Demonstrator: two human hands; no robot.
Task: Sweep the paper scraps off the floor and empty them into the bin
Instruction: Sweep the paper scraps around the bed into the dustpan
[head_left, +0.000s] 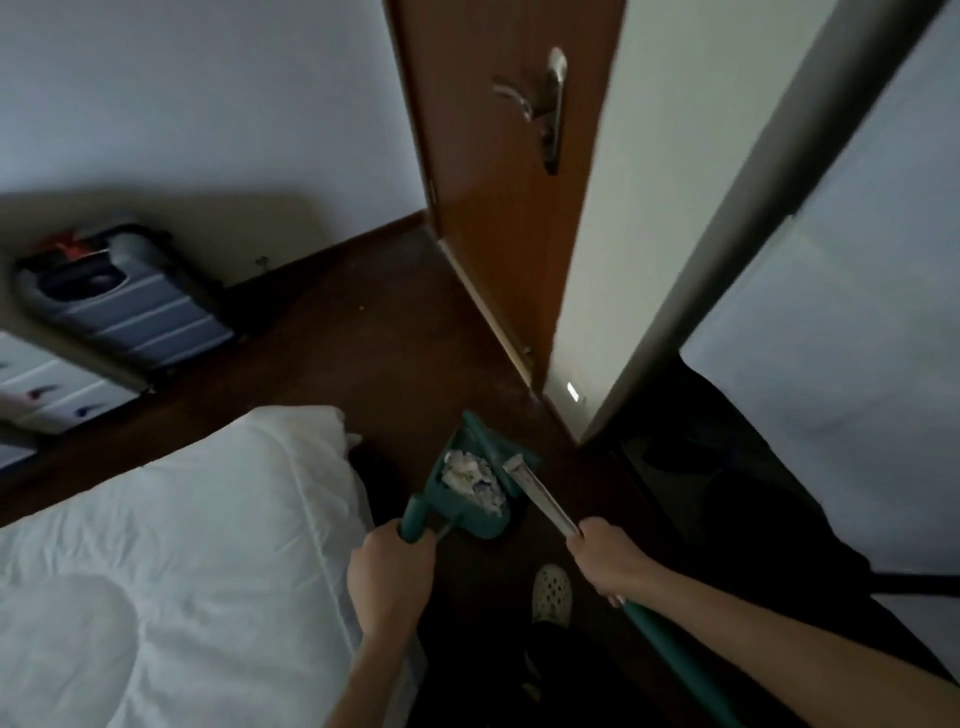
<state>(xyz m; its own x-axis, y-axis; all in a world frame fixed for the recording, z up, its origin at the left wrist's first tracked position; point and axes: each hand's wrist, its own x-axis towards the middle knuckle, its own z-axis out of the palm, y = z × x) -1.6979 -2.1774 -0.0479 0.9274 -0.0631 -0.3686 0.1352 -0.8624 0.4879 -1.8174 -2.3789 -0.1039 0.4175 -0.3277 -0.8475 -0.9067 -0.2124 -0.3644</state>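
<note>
A teal dustpan (462, 499) hangs above the dark wooden floor, low in the middle of the view. White paper scraps (472, 475) lie piled inside it. My left hand (387, 582) grips the dustpan's teal handle from below. My right hand (608, 558) grips the broom handle (545, 501), a pale shaft that turns teal behind my hand and points toward the dustpan's far rim. The broom's head is hidden behind the dustpan. No bin is in view.
A bed with a white duvet (171, 545) fills the lower left. A brown door (509, 171) with a metal lever stands ahead, beside a white wall corner (623, 260). A grey suitcase (130, 301) lies at the left wall. My white clog (551, 592) stands on the floor.
</note>
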